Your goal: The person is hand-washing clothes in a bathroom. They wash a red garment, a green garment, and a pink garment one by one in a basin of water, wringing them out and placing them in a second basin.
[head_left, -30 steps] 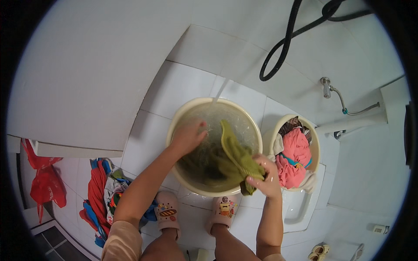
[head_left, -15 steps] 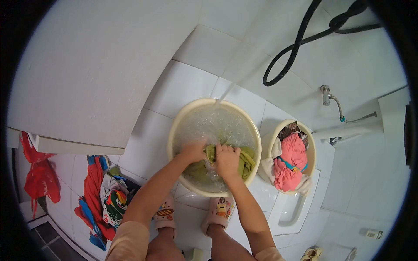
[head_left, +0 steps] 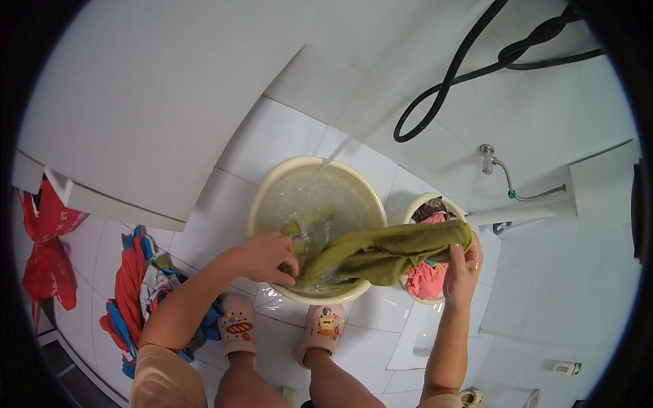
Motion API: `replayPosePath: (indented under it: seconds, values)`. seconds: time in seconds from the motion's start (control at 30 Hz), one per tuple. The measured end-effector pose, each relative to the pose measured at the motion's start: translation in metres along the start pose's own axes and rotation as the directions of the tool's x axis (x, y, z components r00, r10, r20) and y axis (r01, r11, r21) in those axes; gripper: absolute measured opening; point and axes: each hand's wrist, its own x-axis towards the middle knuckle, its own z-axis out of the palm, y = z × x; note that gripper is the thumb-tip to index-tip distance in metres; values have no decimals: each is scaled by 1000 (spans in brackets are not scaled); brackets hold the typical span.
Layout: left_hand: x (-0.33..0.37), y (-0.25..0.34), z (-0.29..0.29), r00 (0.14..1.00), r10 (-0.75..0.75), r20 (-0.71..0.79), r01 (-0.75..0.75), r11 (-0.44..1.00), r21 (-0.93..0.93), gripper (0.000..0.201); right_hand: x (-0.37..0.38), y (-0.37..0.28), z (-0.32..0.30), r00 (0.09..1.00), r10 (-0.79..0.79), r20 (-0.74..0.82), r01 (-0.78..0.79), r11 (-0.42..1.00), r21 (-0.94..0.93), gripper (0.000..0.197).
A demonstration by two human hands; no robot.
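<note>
A wet olive-green garment (head_left: 381, 251) stretches from the water of a round cream basin (head_left: 375, 194) out past its right rim. My right hand (head_left: 462, 265) is closed around the garment's far end, raised over a second tub. At the basin's near left side, my left hand (head_left: 269, 257) has its fingers curled on the part of the cloth close to the rim. More of the green cloth lies under the rippling water, where a thin stream (head_left: 333, 153) runs in from above.
A cream tub (head_left: 412, 211) with pink and dark clothes stands at the right, partly hidden by the garment. Loose clothes (head_left: 129, 285) lie on the tiled floor at the left, near red bags (head_left: 51, 272). A black hose (head_left: 442, 95) hangs at the upper right. My pink clogs (head_left: 321, 333) are below the basin.
My right hand has lifted one end of the green garment out of the water and drawn it to the right. My left hand has shifted left to the basin's near rim.
</note>
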Motion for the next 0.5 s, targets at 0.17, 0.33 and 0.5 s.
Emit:
replayPosePath:
  seconds: [0.17,0.33,0.5]
  values:
    - [41,14,24,952,94,-292,-151,972,-178,66,-19,-6,-9,981,-62,183,91,984,-151,22]
    - [40,40,83,994,4,-105,-2,1000,17,56,-28,2,-27,1000,10,-19,-10,1000,-16,23]
    - [28,-18,71,995,12,-100,-13,1000,-7,44,-12,2,-28,997,72,24,-73,997,7,31]
